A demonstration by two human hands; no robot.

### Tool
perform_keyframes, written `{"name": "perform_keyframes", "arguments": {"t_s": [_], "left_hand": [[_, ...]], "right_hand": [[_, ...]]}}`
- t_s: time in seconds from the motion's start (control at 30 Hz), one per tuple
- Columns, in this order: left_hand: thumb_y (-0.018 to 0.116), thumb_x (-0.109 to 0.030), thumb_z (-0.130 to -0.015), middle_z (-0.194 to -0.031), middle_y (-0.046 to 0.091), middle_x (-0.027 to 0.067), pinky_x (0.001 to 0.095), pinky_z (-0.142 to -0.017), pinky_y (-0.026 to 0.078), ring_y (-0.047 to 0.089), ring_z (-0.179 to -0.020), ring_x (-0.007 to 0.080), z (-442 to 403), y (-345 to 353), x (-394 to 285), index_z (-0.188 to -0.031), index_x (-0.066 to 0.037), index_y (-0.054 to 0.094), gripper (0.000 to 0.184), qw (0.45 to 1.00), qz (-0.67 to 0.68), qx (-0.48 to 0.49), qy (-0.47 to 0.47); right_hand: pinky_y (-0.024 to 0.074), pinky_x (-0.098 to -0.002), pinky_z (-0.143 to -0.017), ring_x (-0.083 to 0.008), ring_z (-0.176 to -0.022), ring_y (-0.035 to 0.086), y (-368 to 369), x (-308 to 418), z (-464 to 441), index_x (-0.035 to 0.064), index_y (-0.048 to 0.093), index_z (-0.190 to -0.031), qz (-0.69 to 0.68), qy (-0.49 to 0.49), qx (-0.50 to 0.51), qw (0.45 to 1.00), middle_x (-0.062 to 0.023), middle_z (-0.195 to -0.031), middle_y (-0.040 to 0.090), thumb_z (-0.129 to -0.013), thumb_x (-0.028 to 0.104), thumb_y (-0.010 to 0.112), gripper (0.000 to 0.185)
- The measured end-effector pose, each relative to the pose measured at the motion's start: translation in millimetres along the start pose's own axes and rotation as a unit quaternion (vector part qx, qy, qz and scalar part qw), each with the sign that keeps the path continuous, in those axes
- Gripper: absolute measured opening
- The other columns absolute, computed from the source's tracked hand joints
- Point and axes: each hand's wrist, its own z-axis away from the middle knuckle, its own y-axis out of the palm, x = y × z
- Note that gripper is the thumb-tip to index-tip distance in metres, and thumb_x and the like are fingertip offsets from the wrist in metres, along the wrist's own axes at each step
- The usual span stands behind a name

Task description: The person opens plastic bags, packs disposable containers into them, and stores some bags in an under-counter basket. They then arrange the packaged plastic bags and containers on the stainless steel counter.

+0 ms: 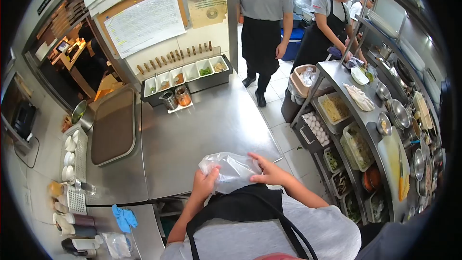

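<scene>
A clear plastic bag [233, 167] is held in front of my black apron, near the front edge of the steel table [207, 125]. My left hand [207, 182] grips the bag's left side, thumb on top. On the bag's right side is my right hand [263, 169], its thumb and fingers closed round the plastic. Whether anything is inside the bag I cannot make out.
A brown tray [114, 127] lies at the left, beside a metal pot [83, 114]. Behind the table stand a garnish holder [190, 86] and two jars [183, 95]. Two co-workers in black aprons stand beyond, near steel shelves [332, 74] at right. Blue gloves [124, 217] lie lower left.
</scene>
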Motion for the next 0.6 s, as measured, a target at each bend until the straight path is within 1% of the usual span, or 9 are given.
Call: {"name": "perform_keyframes", "arguments": {"t_s": [0.03,0.13,0.17,0.27,0.37,0.5,0.57,0.6], "left_hand": [[0.052,-0.013,-0.077,-0.077,0.054,0.0005,0.0226,-0.060,0.039,0.048,-0.069,0.0078,2.4,-2.6,3.4,-0.087,-0.001,0.057,0.017,1.000,0.001,-0.006,-0.001],[0.052,-0.013,-0.077,-0.079,0.054,0.0009,0.0229,-0.062,0.039,0.048,-0.070,0.0082,9.9,-7.2,9.1,-0.088,-0.001,0.056,0.017,1.000,0.011,-0.025,-0.008],[0.052,-0.013,-0.077,-0.079,0.054,0.0009,0.0230,-0.063,0.039,0.048,-0.071,0.0084,12.6,-8.2,10.0,-0.088,-0.001,0.056,0.017,0.999,0.019,-0.033,-0.013],[0.052,-0.013,-0.077,-0.081,0.055,0.0014,0.0230,-0.066,0.039,0.049,-0.074,0.0089,19.6,-10.3,12.4,-0.089,-0.001,0.056,0.018,0.998,0.028,-0.053,-0.011],[0.052,-0.013,-0.077,-0.083,0.055,0.0021,0.0229,-0.068,0.038,0.049,-0.076,0.0092,23.9,-12.4,15.5,-0.090,0.000,0.055,0.019,0.997,0.038,-0.060,-0.006],[0.052,-0.013,-0.077,-0.084,0.055,0.0023,0.0228,-0.069,0.038,0.049,-0.076,0.0089,26.5,-18.3,22.7,-0.090,0.000,0.055,0.019,0.997,0.041,-0.061,-0.022],[0.052,-0.013,-0.077,-0.083,0.055,0.0015,0.0224,-0.067,0.038,0.049,-0.075,0.0084,27.7,-15.9,22.7,-0.090,0.000,0.055,0.019,0.998,0.023,-0.058,-0.002],[0.052,-0.013,-0.077,-0.082,0.055,0.0012,0.0222,-0.067,0.038,0.048,-0.074,0.0082,27.9,-15.0,21.8,-0.090,0.000,0.055,0.019,0.998,0.015,-0.055,0.008]], "right_hand": [[0.0396,-0.0241,-0.063,-0.0098,-0.069,0.045,4.5,4.4,0.3,0.0040,0.043,-0.110,-0.043,0.062,0.032,0.997,-0.0049,-0.082,0.051,-0.072,0.019,0.062,0.045],[0.0375,-0.0205,-0.057,-0.0058,-0.061,0.043,5.8,-15.5,-13.9,0.0016,0.055,-0.085,-0.046,0.052,0.013,0.997,0.0022,-0.064,0.049,-0.076,0.017,0.057,0.018],[0.0363,-0.0203,-0.052,-0.0050,-0.057,0.041,4.4,-19.2,-17.1,0.0015,0.055,-0.073,-0.057,0.046,-0.010,0.997,0.0038,-0.060,0.048,-0.077,0.016,0.056,0.015],[0.0359,-0.0204,-0.050,-0.0052,-0.055,0.041,-1.3,0.1,-21.6,0.0019,0.056,-0.072,-0.046,0.066,-0.022,0.997,0.0033,-0.058,0.048,-0.076,0.017,0.057,0.016],[0.0358,-0.0209,-0.049,-0.0056,-0.053,0.041,-0.2,5.7,-22.1,0.0022,0.056,-0.071,-0.019,0.063,-0.028,0.997,0.0019,-0.056,0.048,-0.075,0.019,0.058,0.018],[0.0369,-0.0235,-0.049,-0.0076,-0.053,0.042,6.6,-5.0,-17.3,0.0020,0.056,-0.070,0.002,0.040,-0.050,0.998,-0.0002,-0.055,0.049,-0.075,0.021,0.058,0.020],[0.0378,-0.0249,-0.049,-0.0087,-0.052,0.042,10.0,-11.5,-12.8,0.0020,0.056,-0.070,0.024,0.033,-0.077,0.996,-0.0012,-0.054,0.049,-0.076,0.022,0.057,0.021],[0.0384,-0.0252,-0.050,-0.0090,-0.053,0.043,9.7,-11.2,-10.2,0.0016,0.055,-0.070,0.034,0.051,-0.069,0.996,-0.0013,-0.055,0.050,-0.076,0.022,0.057,0.021]]}}
